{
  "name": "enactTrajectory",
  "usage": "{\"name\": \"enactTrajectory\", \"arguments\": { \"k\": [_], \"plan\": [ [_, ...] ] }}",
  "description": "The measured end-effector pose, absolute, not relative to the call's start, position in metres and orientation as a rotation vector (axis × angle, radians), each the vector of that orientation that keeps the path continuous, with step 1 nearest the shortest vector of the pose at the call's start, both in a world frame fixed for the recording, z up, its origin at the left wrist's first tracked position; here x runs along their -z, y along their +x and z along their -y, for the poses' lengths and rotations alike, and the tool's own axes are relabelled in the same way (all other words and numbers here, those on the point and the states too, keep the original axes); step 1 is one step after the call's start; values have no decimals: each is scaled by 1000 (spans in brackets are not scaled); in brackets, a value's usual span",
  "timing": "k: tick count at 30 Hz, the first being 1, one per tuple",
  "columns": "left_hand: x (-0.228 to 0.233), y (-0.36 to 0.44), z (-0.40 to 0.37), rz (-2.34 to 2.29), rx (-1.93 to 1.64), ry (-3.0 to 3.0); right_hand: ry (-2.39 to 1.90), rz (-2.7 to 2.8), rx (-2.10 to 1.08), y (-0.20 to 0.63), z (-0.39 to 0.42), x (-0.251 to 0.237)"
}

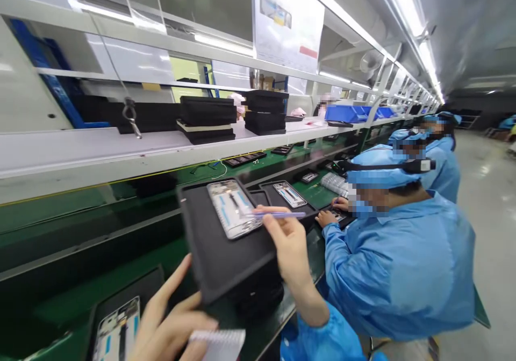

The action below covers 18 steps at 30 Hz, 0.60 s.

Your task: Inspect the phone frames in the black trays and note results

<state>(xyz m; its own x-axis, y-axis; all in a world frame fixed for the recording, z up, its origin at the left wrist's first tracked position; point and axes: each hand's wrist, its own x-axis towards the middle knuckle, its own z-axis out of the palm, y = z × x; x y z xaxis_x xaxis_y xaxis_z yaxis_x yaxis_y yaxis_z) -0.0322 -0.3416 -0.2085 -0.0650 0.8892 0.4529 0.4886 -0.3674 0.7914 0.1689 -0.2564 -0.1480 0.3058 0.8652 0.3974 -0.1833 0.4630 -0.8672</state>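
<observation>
My right hand [288, 242] pinches a thin purple stick-like tool [282, 214]; its exact kind is unclear. The tool's left end lies over a silver phone frame [231, 210] with blue strips and a black strip inside. That frame lies toward the far right of a black tray [217, 267], which sits raised and tilted. At the bottom, my left hand [169, 318] has its forefinger stretched toward the tray's near left edge. Its lower fingers close on a white pad with a ridged edge [223, 345], partly cut off by the picture's border.
Another phone frame [119, 331] lies in a tray at lower left, and one more phone frame [289, 194] lies in a tray beyond mine. Stacked black trays [207, 112] stand on the white shelf [161, 148]. A co-worker in blue [399, 264] sits close on the right.
</observation>
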Motion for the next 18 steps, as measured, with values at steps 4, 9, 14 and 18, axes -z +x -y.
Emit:
{"name": "enactTrajectory", "arguments": {
  "k": [4, 9, 14, 18],
  "plan": [
    [180, -4, 302, -1137, -1263, 1919, -845, 780, -678, 239, 213, 169],
    [188, 9, 271, -1149, -1098, 2081, -875, 722, -581, 317, 179, 186],
    [222, 16, 274, -1296, -1050, 2198, -917, 781, -580, 361, 148, 200],
    [238, 37, 272, -1435, -1149, 2383, -918, 855, -625, 370, 122, 210]
  ]
}}
